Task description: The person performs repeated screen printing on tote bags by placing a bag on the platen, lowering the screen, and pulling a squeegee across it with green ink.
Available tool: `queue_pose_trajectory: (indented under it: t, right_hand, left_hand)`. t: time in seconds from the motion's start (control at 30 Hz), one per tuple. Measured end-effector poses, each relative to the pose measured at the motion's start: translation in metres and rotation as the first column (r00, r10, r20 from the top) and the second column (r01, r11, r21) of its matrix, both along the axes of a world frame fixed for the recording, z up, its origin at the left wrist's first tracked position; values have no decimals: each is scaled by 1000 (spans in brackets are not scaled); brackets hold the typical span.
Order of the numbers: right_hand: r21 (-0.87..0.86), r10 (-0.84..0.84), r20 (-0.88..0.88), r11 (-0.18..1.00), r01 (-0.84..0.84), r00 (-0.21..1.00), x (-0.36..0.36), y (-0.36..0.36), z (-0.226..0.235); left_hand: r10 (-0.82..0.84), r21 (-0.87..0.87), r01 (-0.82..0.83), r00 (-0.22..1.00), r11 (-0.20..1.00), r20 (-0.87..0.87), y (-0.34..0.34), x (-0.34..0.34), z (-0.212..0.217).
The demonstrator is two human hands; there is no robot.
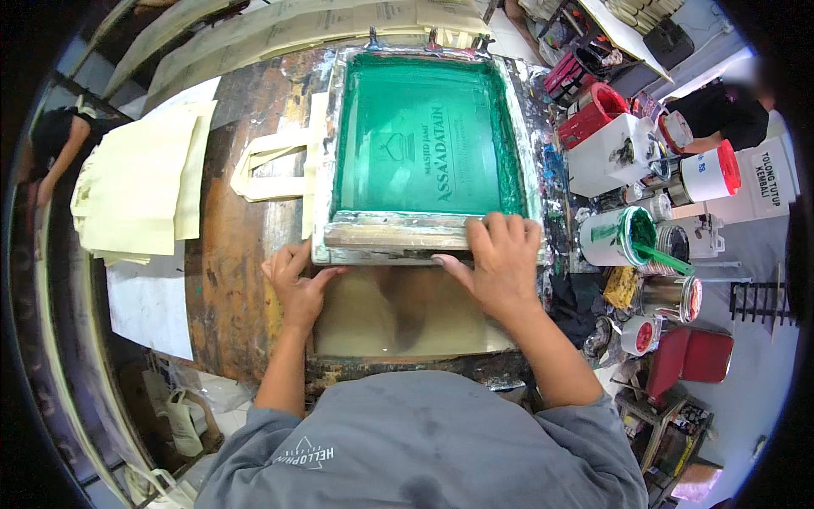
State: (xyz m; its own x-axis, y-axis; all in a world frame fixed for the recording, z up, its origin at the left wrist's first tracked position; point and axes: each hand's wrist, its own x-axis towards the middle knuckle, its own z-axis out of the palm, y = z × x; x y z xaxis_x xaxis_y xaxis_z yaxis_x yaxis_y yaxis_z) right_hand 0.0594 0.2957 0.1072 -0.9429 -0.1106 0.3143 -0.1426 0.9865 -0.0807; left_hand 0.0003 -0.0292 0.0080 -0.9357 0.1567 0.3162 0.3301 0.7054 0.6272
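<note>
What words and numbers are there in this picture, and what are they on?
I won't copy the words out, but here's where they are:
Green screen: big dark sideways lettering beside a drawing; its finer lines are too small to read.
Grey shirt: white lettering, upside down.
White sign on the wall: black lettering, three lines.
White tub: small blue marks, too blurred to read.

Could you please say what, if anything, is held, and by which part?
The screen frame: right hand grips its near right corner; left hand at near left corner, grip unclear.
</note>
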Motion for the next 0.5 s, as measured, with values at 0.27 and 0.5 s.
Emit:
queue_pose_trajectory:
  t: [0.27,0.5]
  right_hand:
    - [130,99,-524,991,-36,846,-104,33,134]
    - [7,-13,-396,1000,17,918,-139,38,181]
  left_hand:
    - [-3,499,124,972,858,-236,50,-77,72]
    - [305,-177,-317,948,932,-93,37,-52,-27]
